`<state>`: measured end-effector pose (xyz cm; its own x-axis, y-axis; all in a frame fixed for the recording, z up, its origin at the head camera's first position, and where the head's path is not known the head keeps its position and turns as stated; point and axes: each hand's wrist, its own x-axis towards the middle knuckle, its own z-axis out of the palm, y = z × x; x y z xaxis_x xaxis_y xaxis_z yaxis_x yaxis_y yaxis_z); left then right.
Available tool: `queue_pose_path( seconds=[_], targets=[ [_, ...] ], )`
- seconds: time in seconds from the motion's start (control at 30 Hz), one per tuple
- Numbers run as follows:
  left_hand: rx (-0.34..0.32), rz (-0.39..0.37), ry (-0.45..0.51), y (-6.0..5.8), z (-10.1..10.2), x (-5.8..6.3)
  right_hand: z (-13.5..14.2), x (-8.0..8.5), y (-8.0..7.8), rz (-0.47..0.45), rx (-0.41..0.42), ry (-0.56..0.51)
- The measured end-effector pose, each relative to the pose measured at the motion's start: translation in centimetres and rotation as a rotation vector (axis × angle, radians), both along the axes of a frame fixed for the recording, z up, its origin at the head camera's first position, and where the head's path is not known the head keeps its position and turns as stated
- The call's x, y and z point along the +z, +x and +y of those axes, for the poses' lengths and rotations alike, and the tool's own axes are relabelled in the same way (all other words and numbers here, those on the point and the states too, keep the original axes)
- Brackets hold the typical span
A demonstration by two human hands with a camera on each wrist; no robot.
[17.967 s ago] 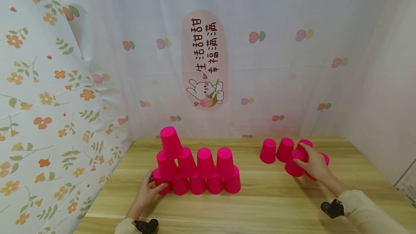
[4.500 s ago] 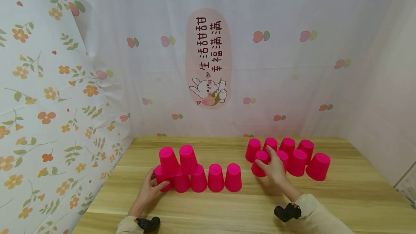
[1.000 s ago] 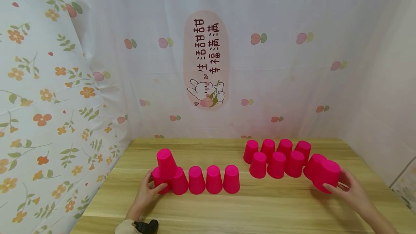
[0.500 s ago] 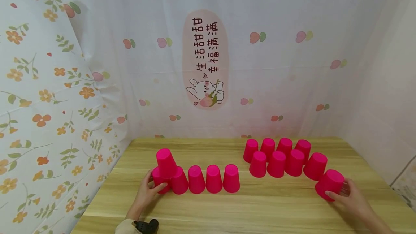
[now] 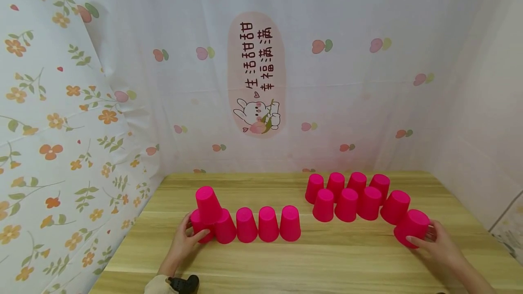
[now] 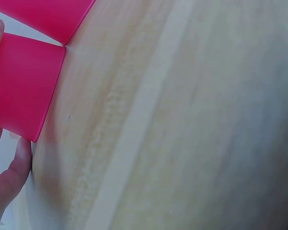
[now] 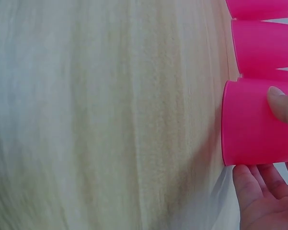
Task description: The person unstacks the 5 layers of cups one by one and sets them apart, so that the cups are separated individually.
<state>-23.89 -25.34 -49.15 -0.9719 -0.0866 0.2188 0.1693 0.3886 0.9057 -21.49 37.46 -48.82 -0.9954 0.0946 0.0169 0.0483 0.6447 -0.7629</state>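
A makeshift home corner: a wooden bench hemmed in by flowered cloth and a cartoon rabbit curtain.

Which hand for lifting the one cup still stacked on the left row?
Left, probably. The left hand already grips the end cup right below the stacked cup. The right hand is across the table, holding the far-right cup.

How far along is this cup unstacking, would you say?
Mostly done. Nine cups already stand upside down in the right group on the table. In hand: the right hand grips the tilted cup at that group's end. Left: one stacked cup sits atop the left row, whose end cup the left hand holds.
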Motion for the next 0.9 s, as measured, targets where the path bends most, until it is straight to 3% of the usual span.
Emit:
queue_pose_path(
  seconds=[0.27, 0.6, 0.9],
  targets=[
    [-0.006, -0.004, 0.003, -0.07, -0.12, 0.01, -0.35, -0.10, -0.19, 0.049, -0.008, 0.018],
    [-0.021, -0.039, 0.023, 0.07, 0.05, 0.25, -0.41, -0.22, 0.05, 0.033, -0.006, 0.021],
    [-0.015, -0.012, 0.010, 0.02, 0.06, 0.18, -0.19, 0.10, 0.07, 0.000, 0.012, 0.003]
  ],
)
